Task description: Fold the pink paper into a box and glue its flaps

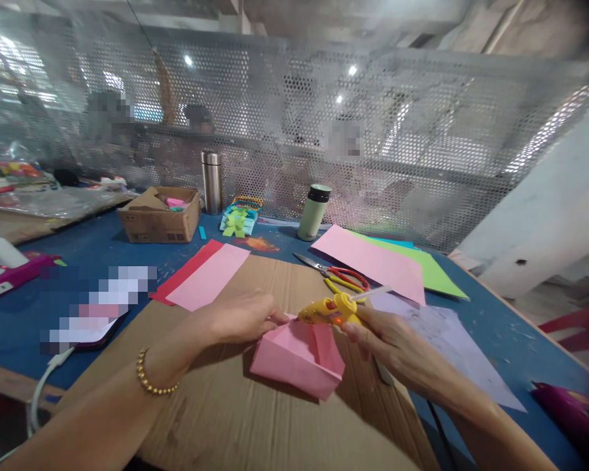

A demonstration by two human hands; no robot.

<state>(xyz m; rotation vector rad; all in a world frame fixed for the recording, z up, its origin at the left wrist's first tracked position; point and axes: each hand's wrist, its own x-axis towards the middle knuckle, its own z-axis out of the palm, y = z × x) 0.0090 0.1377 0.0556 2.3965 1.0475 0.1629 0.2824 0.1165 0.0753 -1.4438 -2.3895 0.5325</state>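
Observation:
My left hand pinches the upper edge of a folded pink paper piece that rests on a flat sheet of cardboard. My right hand is wrapped around a yellow glue gun. Its nozzle points left, at the paper's top edge right beside my left fingertips, and a white glue stick pokes out of its back. A beaded bracelet sits on my left wrist.
Scissors with red and yellow handles, pink and green paper sheets, pink and red strips, a cardboard box, a steel flask, a green bottle and a white sheet lie on the blue table. A perforated screen stands behind.

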